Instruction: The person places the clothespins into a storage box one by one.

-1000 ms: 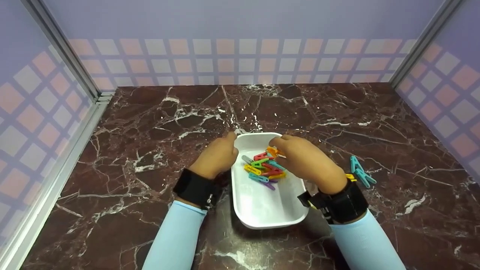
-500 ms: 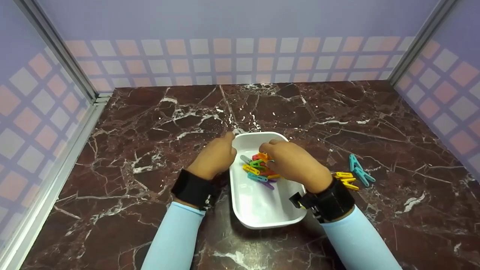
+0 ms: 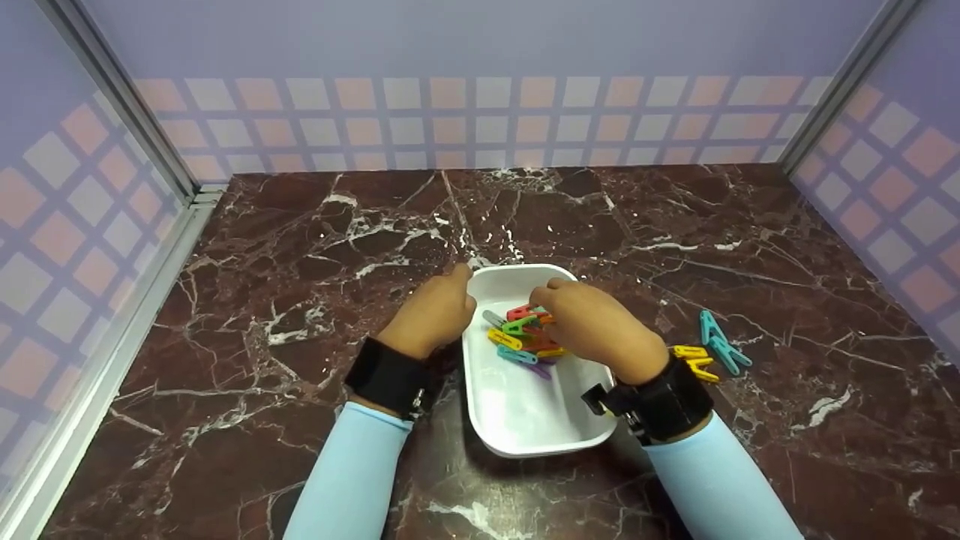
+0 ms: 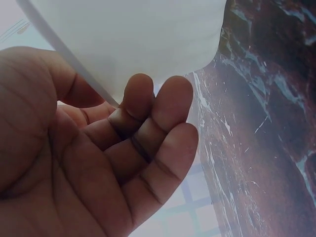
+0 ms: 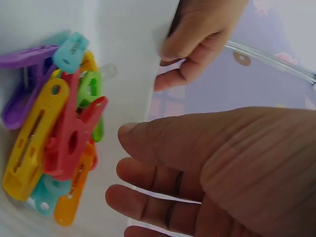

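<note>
A white plastic tray stands on the table and holds a pile of coloured clothespins. Among them are a yellow clothespin, a red clothespin, a purple clothespin and an orange clothespin. My left hand grips the tray's left rim; in the left wrist view its curled fingers lie against the outer wall. Over the right side of the tray is my right hand, close to the pile. Its fingers are extended and apart, with nothing between them, in the right wrist view.
To the right of the tray, a teal clothespin and a yellow clothespin lie on the dark marbled table. Tiled panels stand at the back and both sides.
My right hand has moved left over the pile and let go of the orange clothespin, then drawn slightly back right. The yellow clothespin on the table shows more. My left hand stays at the rim.
</note>
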The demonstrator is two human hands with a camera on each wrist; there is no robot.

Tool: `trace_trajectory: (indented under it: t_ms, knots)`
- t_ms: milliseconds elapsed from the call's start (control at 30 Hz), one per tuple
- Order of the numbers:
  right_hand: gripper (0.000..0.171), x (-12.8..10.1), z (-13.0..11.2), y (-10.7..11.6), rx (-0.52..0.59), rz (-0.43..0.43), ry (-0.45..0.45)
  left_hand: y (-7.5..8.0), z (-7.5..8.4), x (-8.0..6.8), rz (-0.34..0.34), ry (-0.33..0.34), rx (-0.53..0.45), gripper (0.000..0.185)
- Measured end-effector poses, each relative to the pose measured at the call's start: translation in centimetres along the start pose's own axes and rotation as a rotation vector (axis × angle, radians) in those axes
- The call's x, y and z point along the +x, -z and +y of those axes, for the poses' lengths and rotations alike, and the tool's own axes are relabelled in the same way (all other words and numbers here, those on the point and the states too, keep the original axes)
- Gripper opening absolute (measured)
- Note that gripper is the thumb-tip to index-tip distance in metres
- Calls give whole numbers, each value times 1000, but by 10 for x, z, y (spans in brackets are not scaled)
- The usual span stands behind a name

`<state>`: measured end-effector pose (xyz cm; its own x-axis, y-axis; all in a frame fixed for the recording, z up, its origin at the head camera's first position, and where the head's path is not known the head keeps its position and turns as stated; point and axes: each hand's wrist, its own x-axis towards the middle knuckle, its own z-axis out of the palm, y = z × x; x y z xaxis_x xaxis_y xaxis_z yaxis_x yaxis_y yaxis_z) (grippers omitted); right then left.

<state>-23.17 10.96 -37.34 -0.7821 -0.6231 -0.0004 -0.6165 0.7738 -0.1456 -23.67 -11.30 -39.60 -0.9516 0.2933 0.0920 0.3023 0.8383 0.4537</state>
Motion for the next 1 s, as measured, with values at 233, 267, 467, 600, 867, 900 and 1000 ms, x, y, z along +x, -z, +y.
trace_trajectory:
  t_ms: [233, 267, 467, 600, 867, 900, 1000]
  knots:
    - [33, -8, -2, 12, 26, 31, -14, -1, -1, -1, 15, -21, 3, 21]
    - [33, -10, -3, 15, 33, 37, -20, -1, -1, -1, 19, -26, 4, 21]
    - [39, -26, 1, 35, 88, 93, -60, -1, -1, -1, 26, -36, 9, 20]
    - [39, -33, 15, 41, 112, 143, -57, -2, -2, 0, 16, -13, -1, 22]
    - [28, -30, 60, 27, 149, 25, -246, -2, -3, 1, 8, -3, -21, 23]
    - [26, -29, 66, 23, 153, 0, -270, -2, -3, 1, 4, -1, -24, 24]
    - [24, -27, 82, 12, 185, -81, -320, -1, -1, 0, -7, 9, -32, 25]
